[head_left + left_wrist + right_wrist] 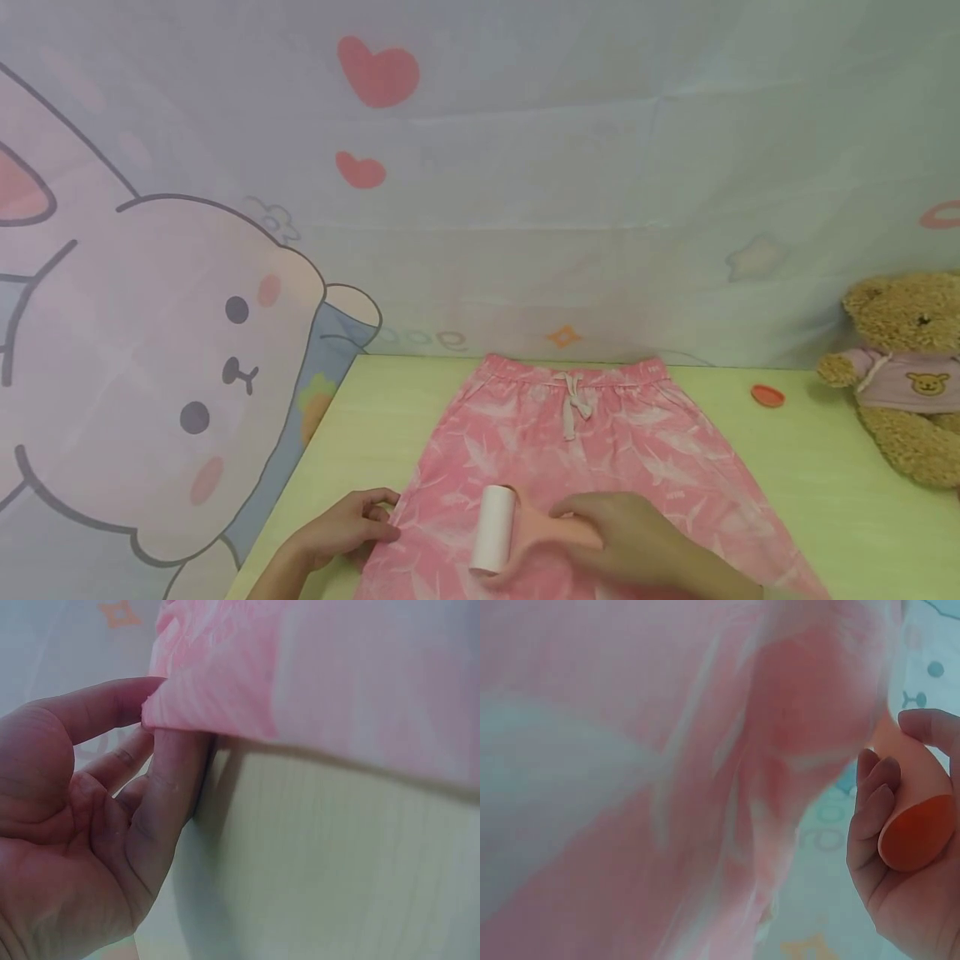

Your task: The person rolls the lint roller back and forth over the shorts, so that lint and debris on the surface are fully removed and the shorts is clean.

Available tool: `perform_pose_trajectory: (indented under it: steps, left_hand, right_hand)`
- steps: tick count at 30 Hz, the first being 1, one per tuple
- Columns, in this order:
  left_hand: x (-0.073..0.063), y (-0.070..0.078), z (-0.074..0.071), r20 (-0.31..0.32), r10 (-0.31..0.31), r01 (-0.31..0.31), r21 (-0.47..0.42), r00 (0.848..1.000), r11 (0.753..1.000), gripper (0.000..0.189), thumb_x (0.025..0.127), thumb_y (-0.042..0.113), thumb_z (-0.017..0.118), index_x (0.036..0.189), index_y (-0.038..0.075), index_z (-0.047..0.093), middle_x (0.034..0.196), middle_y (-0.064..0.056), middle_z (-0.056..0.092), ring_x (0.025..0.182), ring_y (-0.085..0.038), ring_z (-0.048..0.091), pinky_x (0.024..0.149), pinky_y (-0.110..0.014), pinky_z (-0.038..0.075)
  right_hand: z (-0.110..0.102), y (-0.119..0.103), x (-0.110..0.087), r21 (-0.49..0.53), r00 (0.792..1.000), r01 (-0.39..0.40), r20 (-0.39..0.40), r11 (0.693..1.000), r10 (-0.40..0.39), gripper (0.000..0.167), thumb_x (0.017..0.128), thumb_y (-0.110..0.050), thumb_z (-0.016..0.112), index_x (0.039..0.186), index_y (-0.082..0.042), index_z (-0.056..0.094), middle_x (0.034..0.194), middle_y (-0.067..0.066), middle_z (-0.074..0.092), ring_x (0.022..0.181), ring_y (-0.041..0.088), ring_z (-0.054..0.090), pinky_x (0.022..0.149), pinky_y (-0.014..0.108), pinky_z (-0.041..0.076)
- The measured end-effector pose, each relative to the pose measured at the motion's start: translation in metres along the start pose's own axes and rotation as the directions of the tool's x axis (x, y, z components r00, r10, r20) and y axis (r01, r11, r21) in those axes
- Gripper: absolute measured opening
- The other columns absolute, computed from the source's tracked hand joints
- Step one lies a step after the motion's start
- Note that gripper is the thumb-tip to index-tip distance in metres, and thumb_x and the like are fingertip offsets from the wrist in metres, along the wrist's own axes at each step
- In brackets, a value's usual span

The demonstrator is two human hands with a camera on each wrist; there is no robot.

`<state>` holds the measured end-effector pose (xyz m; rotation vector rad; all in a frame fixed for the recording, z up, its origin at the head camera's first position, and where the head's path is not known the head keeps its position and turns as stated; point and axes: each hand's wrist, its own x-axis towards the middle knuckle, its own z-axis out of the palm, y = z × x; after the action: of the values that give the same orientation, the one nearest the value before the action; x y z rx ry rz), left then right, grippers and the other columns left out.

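Observation:
A pink leaf-print skirt (637, 442) with a tied white drawstring (573, 404) at its waistband lies spread on the table; its lower end is out of view. At its left edge, my left hand (337, 529) pinches the fabric; the left wrist view has the thumb above the cloth edge and a finger under it. My right hand (633, 533) grips the peach handle of a lint roller (492, 529), whose white cylinder is over the skirt's front. The right wrist view gives the handle's orange end (919, 832) against the palm; the cylinder is hidden there.
To the right of the waistband, a small red oval piece (768, 395) lies on the pale yellow-green table (337, 433). A teddy bear (911, 383) in a pink top sits at the right edge. Behind hangs a cloth backdrop (525, 183) printed with a rabbit and hearts.

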<state>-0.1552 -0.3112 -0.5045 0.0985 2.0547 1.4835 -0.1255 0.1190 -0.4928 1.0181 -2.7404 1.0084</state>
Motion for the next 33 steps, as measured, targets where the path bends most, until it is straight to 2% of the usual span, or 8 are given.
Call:
perform_pose_trajectory:
  steps: [3, 8, 11, 22, 28, 33]
  left_hand:
    - [0.000, 0.000, 0.000, 0.002, 0.007, -0.007, 0.003, 1.000, 1.000, 0.034, 0.092, 0.008, 0.075, 0.123, 0.001, 0.064, 0.079, -0.002, 0.062, 0.057, -0.009, 0.057, 0.052, -0.025, 0.049]
    - [-0.001, 0.000, 0.000, 0.006, 0.011, -0.011, 0.002, 1.000, 1.000, 0.034, 0.092, 0.007, 0.074, 0.123, -0.001, 0.063, 0.079, -0.002, 0.062, 0.058, -0.009, 0.058, 0.052, -0.025, 0.050]
    - [-0.001, -0.001, 0.000, 0.007, 0.023, -0.023, 0.004, 1.000, 1.000, 0.034, 0.093, 0.006, 0.073, 0.123, -0.002, 0.062, 0.079, -0.002, 0.062, 0.058, -0.009, 0.058, 0.052, -0.025, 0.049]
    - [-0.001, -0.003, -0.002, 0.002, 0.050, -0.050, 0.038, 0.999, 0.998, 0.034, 0.091, 0.009, 0.075, 0.122, 0.000, 0.064, 0.078, -0.002, 0.062, 0.063, -0.011, 0.055, 0.057, -0.026, 0.046]
    - [-0.002, -0.002, -0.001, -0.002, 0.064, -0.064, 0.051, 0.998, 0.997, 0.034, 0.091, 0.008, 0.075, 0.121, 0.000, 0.065, 0.078, -0.001, 0.060, 0.063, -0.011, 0.052, 0.056, -0.024, 0.044]
    - [-0.002, -0.001, -0.001, -0.006, 0.069, -0.068, 0.062, 0.998, 0.996, 0.034, 0.091, 0.008, 0.075, 0.122, 0.000, 0.065, 0.078, -0.001, 0.060, 0.064, -0.010, 0.052, 0.056, -0.024, 0.043]
  right_hand:
    - [0.006, -0.006, 0.011, -0.001, 1.000, 0.020, 0.018, 1.000, -0.020, 0.023, 0.101, -0.052, 0.064, 0.117, -0.038, 0.072, 0.108, -0.029, 0.067, 0.099, -0.002, 0.064, 0.087, 0.036, 0.055]
    - [0.018, -0.015, 0.028, -0.006, 0.997, 0.059, 0.040, 0.998, -0.059, 0.021, 0.094, -0.040, 0.071, 0.114, -0.034, 0.073, 0.106, -0.025, 0.068, 0.095, 0.000, 0.065, 0.084, 0.035, 0.055]
    - [0.026, -0.019, 0.036, -0.009, 0.997, 0.064, 0.054, 0.998, -0.064, 0.023, 0.092, -0.038, 0.072, 0.115, -0.033, 0.073, 0.107, -0.024, 0.069, 0.097, 0.001, 0.066, 0.085, 0.034, 0.055]
    - [0.042, -0.035, 0.058, 0.017, 0.993, 0.081, 0.088, 0.997, -0.082, 0.026, 0.093, -0.039, 0.071, 0.117, -0.028, 0.073, 0.106, -0.018, 0.071, 0.095, 0.002, 0.066, 0.083, 0.031, 0.054]
    - [0.045, -0.037, 0.062, 0.029, 0.991, 0.071, 0.112, 0.997, -0.074, 0.029, 0.095, -0.042, 0.070, 0.119, -0.026, 0.073, 0.111, -0.016, 0.071, 0.102, 0.004, 0.066, 0.088, 0.032, 0.054]
    - [0.039, -0.037, 0.064, 0.059, 0.996, 0.038, 0.072, 0.998, -0.042, 0.028, 0.095, -0.049, 0.070, 0.118, -0.032, 0.072, 0.109, -0.020, 0.070, 0.101, 0.003, 0.065, 0.089, 0.034, 0.054]
